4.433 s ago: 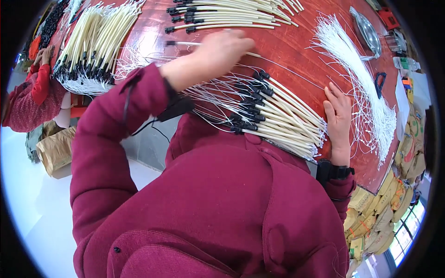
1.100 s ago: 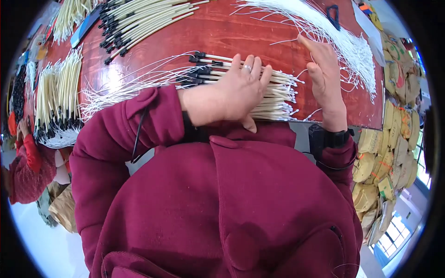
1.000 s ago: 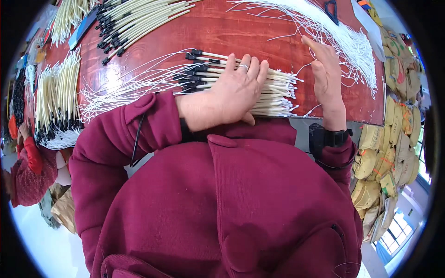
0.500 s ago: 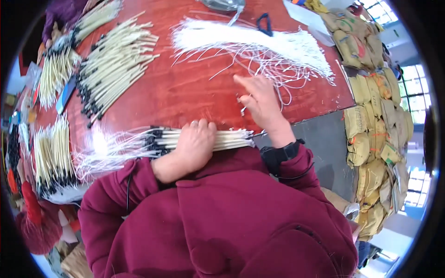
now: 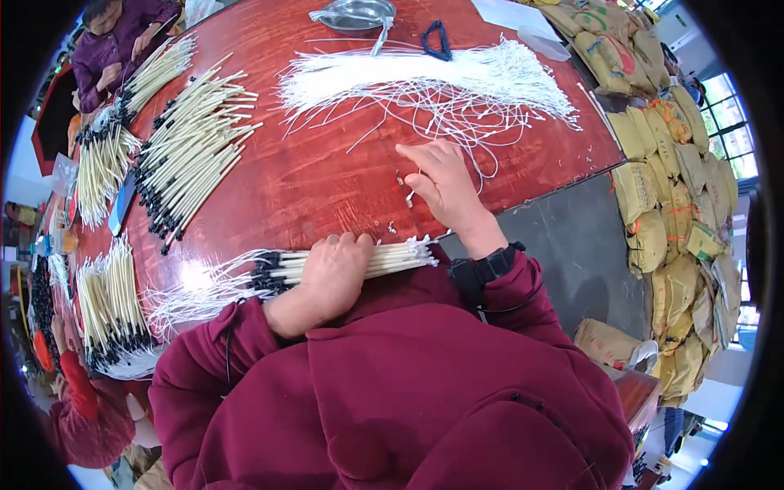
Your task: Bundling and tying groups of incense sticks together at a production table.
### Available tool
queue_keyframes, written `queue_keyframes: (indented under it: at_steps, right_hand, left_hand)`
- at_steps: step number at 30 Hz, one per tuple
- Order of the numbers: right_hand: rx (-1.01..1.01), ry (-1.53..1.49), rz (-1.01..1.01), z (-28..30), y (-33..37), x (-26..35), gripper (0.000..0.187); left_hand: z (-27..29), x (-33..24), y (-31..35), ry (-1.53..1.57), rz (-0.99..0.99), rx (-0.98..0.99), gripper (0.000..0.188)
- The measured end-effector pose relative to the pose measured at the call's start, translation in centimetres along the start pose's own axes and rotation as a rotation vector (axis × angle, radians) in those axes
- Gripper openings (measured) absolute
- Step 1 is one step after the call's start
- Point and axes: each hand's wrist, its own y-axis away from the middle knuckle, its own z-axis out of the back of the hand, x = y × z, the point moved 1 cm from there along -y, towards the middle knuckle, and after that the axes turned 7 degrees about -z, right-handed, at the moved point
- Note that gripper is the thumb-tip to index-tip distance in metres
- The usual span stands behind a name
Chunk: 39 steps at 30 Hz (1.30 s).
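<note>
My left hand (image 5: pixel 333 273) is wrapped over a bundle of cream sticks (image 5: pixel 392 260) at the table's near edge. Black caps and loose white cords (image 5: pixel 196 302) trail from the bundle's left end; its right end shows whitish tips. Above and to the right of that end, my right hand (image 5: pixel 445 186) is raised over the red tabletop, thumb and index finger apart. A small white bit (image 5: pixel 410 199) shows just below the thumb; whether it hangs or lies there I cannot tell. Beyond this hand lies a wide heap of white cords (image 5: pixel 425 82).
More cream sticks with black caps (image 5: pixel 196 147) lie at left, beside a blue tool (image 5: pixel 122 200). A metal bowl (image 5: pixel 355 15) and a dark blue loop (image 5: pixel 437 41) sit at the far side. Stacked sacks (image 5: pixel 653 204) stand right. Co-workers (image 5: pixel 114 49) are at left.
The whole view has shifted, bringing more of the far-left co-worker and the metal bowl into sight. My left hand stays on the stick bundle; my right hand keeps nearly the same pose.
</note>
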Motion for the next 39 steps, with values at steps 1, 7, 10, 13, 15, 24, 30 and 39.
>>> queue_keyframes:
  at_steps: [1,7,10,13,15,24,30,39]
  right_hand:
    - [-0.003,0.004,0.006,-0.2,0.1,-0.2,0.044]
    - [0.035,0.017,-0.007,0.2,0.0,-0.6,0.04]
    - [0.023,0.008,-0.022,-0.5,0.2,-1.0,0.041]
    - [0.015,-0.055,-0.041,-1.0,0.2,-1.3,0.042]
    - [0.041,-0.032,-0.029,-1.1,0.0,-1.2,0.043]
    - [0.077,-0.021,-0.053,-1.5,0.5,-1.0,0.043]
    - [0.073,-0.029,-0.045,-1.2,0.1,-1.3,0.035]
    - [0.074,-0.067,-0.057,-1.1,-0.5,-0.5,0.03]
  left_hand:
    - [0.0,0.1,-0.1,0.01,0.015,0.015,0.025]
    - [0.3,0.5,-1.0,0.06,0.03,0.067,0.024]
    - [1.8,0.5,-1.4,0.092,0.022,0.137,0.019]
    - [2.0,0.8,-1.1,0.123,0.007,0.163,0.021]
    - [2.0,0.9,-0.9,0.156,0.009,0.168,0.031]
    - [2.2,2.0,-1.4,0.209,-0.029,0.254,0.033]
    - [4.8,3.1,-1.3,0.228,0.005,0.089,0.026]
    - [11.2,9.3,2.3,0.796,0.137,-0.868,0.023]
